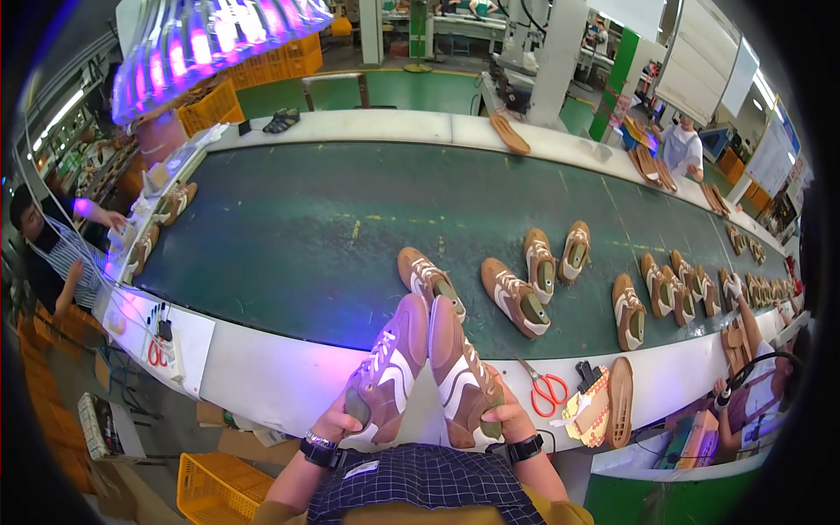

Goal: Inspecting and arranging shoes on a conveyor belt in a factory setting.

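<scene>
In my left hand (334, 423) is a brown sneaker (389, 367) with white stripes and laces, gripped at the heel with its toe pointing away from me. My right hand (512, 407) holds the matching brown sneaker (462, 372) by its heel. Their toes lean together above the near edge of the conveyor, and a greenish shoe last shows in each heel opening. Just beyond them another sneaker (423, 269) lies on the green belt (289, 245), partly hidden by the held pair.
More sneakers (516, 297) stand on the belt to the right. Red-handled scissors (549, 394), a patterned pad (588, 407) and a loose sole (619, 402) lie on the near ledge. Co-workers stand at the left and right. A lit purple lamp (210, 52) hangs upper left; a yellow crate (223, 490) sits below.
</scene>
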